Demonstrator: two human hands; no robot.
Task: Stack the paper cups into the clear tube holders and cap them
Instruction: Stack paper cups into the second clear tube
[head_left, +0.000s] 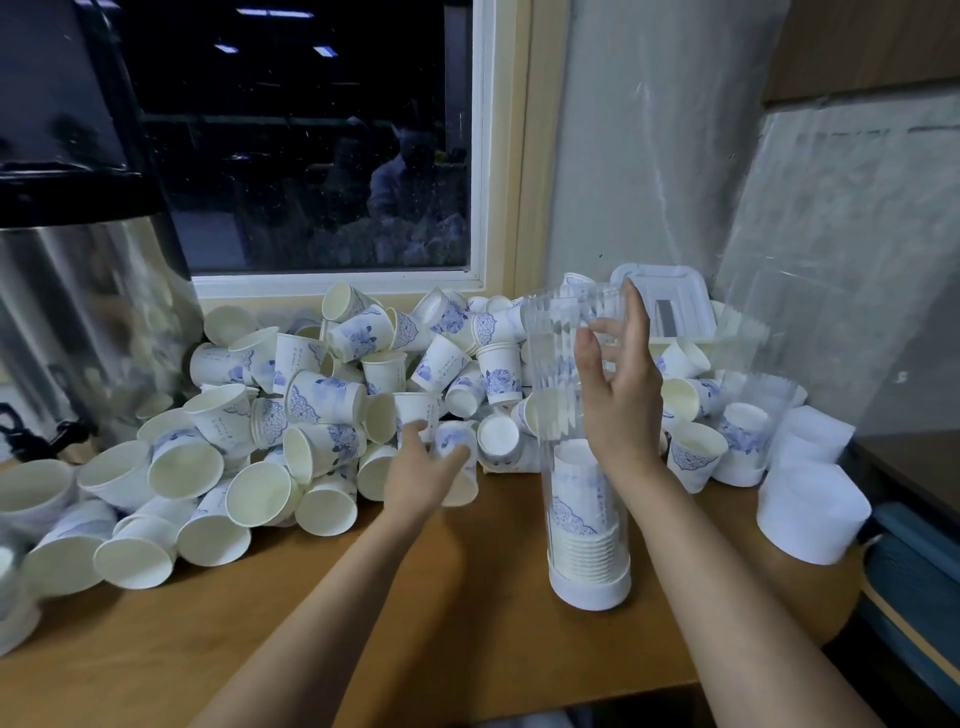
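On the wooden table (363, 597), left hand (418, 470) grips a cup (453, 435)

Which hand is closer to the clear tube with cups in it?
Right. The right hand is against the tube's upper part; the left hand is off to its left, gripping a cup.
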